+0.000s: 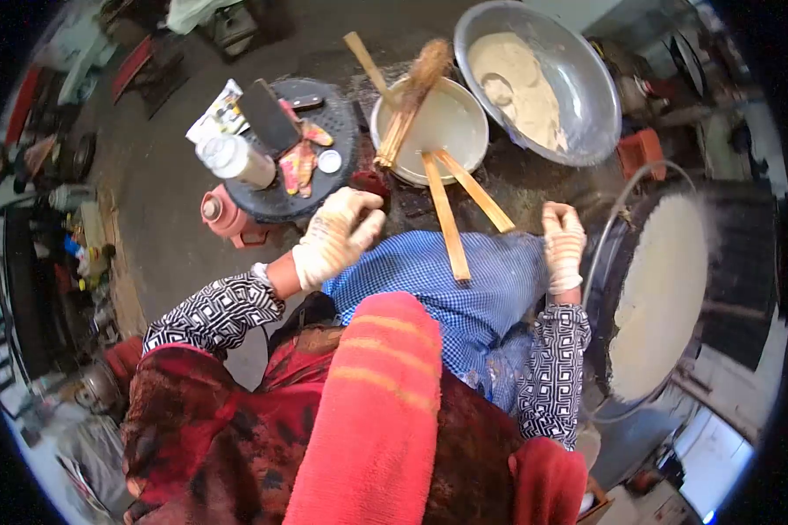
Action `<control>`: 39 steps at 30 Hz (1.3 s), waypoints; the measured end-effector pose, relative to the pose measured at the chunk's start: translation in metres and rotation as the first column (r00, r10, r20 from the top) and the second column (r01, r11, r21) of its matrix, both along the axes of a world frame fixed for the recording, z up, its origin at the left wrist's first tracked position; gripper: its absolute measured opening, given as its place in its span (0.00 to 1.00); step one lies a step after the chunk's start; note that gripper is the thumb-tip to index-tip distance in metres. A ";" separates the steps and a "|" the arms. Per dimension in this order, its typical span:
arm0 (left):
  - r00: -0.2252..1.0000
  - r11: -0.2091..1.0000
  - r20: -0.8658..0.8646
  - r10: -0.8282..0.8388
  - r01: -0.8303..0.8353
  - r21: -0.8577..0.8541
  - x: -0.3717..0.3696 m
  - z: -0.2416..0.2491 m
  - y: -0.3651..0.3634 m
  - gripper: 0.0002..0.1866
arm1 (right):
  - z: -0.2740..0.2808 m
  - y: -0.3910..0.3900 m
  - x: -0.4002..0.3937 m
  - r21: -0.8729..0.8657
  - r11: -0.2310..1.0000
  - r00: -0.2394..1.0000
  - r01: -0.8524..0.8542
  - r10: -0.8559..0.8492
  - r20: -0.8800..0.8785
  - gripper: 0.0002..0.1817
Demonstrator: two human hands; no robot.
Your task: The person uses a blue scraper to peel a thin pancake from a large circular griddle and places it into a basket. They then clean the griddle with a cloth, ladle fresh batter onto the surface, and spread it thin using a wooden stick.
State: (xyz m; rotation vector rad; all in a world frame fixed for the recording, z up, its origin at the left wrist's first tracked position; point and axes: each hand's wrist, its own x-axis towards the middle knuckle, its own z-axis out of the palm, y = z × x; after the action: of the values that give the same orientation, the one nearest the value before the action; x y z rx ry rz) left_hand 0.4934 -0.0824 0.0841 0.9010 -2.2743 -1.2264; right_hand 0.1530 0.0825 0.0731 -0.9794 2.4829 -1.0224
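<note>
My left hand (337, 234), in a pale glove, hangs over the edge of the blue checked cloth (429, 271) on my lap. Its fingers bend loosely, the thumb stands apart, and nothing shows in it. In a matching glove, my right hand (563, 243) is at the cloth's right edge with fingers curled together; what they hold, if anything, is hidden. Between the hands, two flat wooden sticks (445, 214) lean from a pale bowl (474, 162) of whitish liquid. A straw brush (420, 92) lies across that bowl. Right of my right hand is a round griddle covered by a white layer (661, 297).
A metal basin (587, 96) with beige batter stands at the back right. A round stool (337, 122) bears a phone-like dark slab (268, 115), a white jar (247, 166) and wrappers. A pink jug (228, 214) stands beside it. Thin tubing (597, 262) curves around the griddle.
</note>
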 end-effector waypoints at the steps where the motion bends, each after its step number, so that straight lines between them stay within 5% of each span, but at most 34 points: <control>1: 0.999 1.000 0.037 0.027 -0.026 -0.017 -0.005 -0.004 -0.004 0.14 | -0.001 0.005 0.013 -0.001 0.999 0.998 -0.044 0.044 -0.042 0.08; 3: 0.996 0.983 0.023 0.085 -0.080 -0.165 -0.027 -0.024 -0.020 0.15 | -0.016 0.012 0.049 -0.115 0.977 0.982 -0.178 0.170 -0.076 0.10; 4: 0.997 0.976 0.004 0.074 -0.072 -0.204 -0.047 -0.030 -0.034 0.17 | -0.014 0.013 0.075 -0.066 0.988 0.960 -0.143 0.154 0.235 0.11; 5: 0.995 0.932 0.015 0.103 -0.091 -0.350 -0.069 -0.038 -0.051 0.21 | -0.036 0.012 0.093 -0.071 0.940 0.942 -0.334 0.333 -0.025 0.14; 6: 0.992 0.866 0.012 0.129 -0.107 -0.489 -0.095 -0.048 -0.066 0.25 | -0.009 0.005 0.112 0.237 0.805 0.820 -0.544 0.570 -0.055 0.18; 8: 0.961 0.790 0.181 0.210 -0.058 -0.610 -0.138 -0.083 -0.105 0.33 | 0.039 -0.012 0.154 0.431 0.597 0.679 -0.677 0.732 0.052 0.19; 9: 0.916 0.828 0.320 0.241 -0.022 -0.560 -0.154 -0.091 -0.117 0.40 | 0.032 -0.010 0.166 0.303 0.618 0.655 -0.725 0.755 0.026 0.19; 10: 0.860 0.939 0.456 0.229 -0.071 -0.338 -0.170 -0.093 -0.123 0.44 | 0.021 -0.006 0.175 0.171 0.620 0.628 -0.766 0.778 -0.009 0.18; 12: 0.788 0.977 0.598 0.144 -0.018 -0.212 -0.185 -0.134 -0.149 0.48 | 0.011 0.002 0.178 0.034 0.690 0.688 -0.723 0.724 -0.046 0.20; 13: 0.780 0.954 0.598 0.186 0.001 -0.298 -0.188 -0.141 -0.152 0.49 | 0.015 0.003 0.171 0.012 0.700 0.696 -0.714 0.708 0.119 0.24; 15: 0.762 0.952 0.622 0.177 0.028 -0.304 -0.192 -0.115 -0.138 0.51 | 0.007 0.012 0.170 -0.018 0.831 0.831 -0.557 0.557 -0.005 0.26; 16: 0.826 0.995 0.558 0.080 -0.034 -0.092 -0.189 -0.092 -0.133 0.49 | 0.003 0.012 0.168 -0.055 0.914 0.911 -0.402 0.393 -0.124 0.28; 18: 0.990 0.953 0.137 -0.024 0.063 -0.295 -0.164 -0.094 -0.124 0.47 | 0.004 0.003 0.156 -0.018 0.916 0.913 -0.401 0.398 -0.085 0.31; 20: 0.944 0.989 0.301 -0.131 0.106 0.099 -0.129 -0.084 -0.115 0.44 | -0.017 -0.018 0.157 0.039 0.773 0.774 -0.633 0.634 0.009 0.31; 21: 0.956 0.862 0.205 -0.209 0.081 0.500 -0.116 -0.079 -0.116 0.44 | -0.031 -0.028 0.161 0.135 0.663 0.677 -0.736 0.726 0.120 0.30; 22: 0.967 0.578 0.091 -0.238 0.066 0.813 -0.104 -0.072 -0.115 0.43 | -0.023 -0.044 0.156 0.143 0.565 0.581 -0.813 0.767 0.271 0.27; 24: 0.935 0.551 0.244 -0.256 -0.066 0.832 -0.111 -0.028 -0.091 0.43 | -0.011 -0.060 0.148 0.107 0.497 0.491 -0.861 0.756 0.433 0.26; 28: 0.978 0.395 0.173 0.113 -0.204 0.896 -0.108 -0.026 -0.087 0.40 | -0.025 -0.049 0.129 -0.141 0.843 0.739 -0.520 0.526 0.420 0.24; 30: 0.996 0.524 0.082 0.025 -0.083 0.848 -0.136 0.002 -0.099 0.39 | -0.026 -0.042 0.103 -0.250 0.911 0.853 -0.327 0.398 0.337 0.22; 33: 0.993 0.635 -0.103 -0.054 0.113 0.765 -0.221 0.026 -0.133 0.29 | -0.050 -0.053 0.055 -0.407 0.863 0.826 0.299 -0.020 0.563 0.17; 34: 0.991 0.624 -0.099 -0.090 0.133 0.770 -0.258 0.037 -0.142 0.25 | -0.065 -0.064 0.035 -0.406 0.747 0.781 0.526 -0.236 0.577 0.16; 36: 0.960 0.550 -0.187 -0.208 0.272 0.789 -0.322 0.018 -0.181 0.17 | -0.070 -0.083 -0.023 -0.232 0.426 0.402 0.874 -0.367 0.839 0.14; 38: 0.971 0.526 -0.238 -0.027 0.216 0.822 -0.398 -0.019 -0.215 0.11 | -0.093 -0.095 -0.071 -0.031 0.383 0.191 0.923 -0.387 0.902 0.16; 39: 0.968 0.549 -0.251 0.006 0.206 0.810 -0.433 -0.040 -0.235 0.12 | -0.111 -0.105 -0.090 -0.022 0.423 0.209 0.906 -0.402 0.892 0.18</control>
State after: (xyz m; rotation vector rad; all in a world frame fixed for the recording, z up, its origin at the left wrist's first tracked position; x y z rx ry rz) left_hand 0.0609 -0.3177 0.0439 0.8335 -1.4846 -2.4225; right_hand 0.0627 -0.0223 -0.0375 0.7149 1.6893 -1.9814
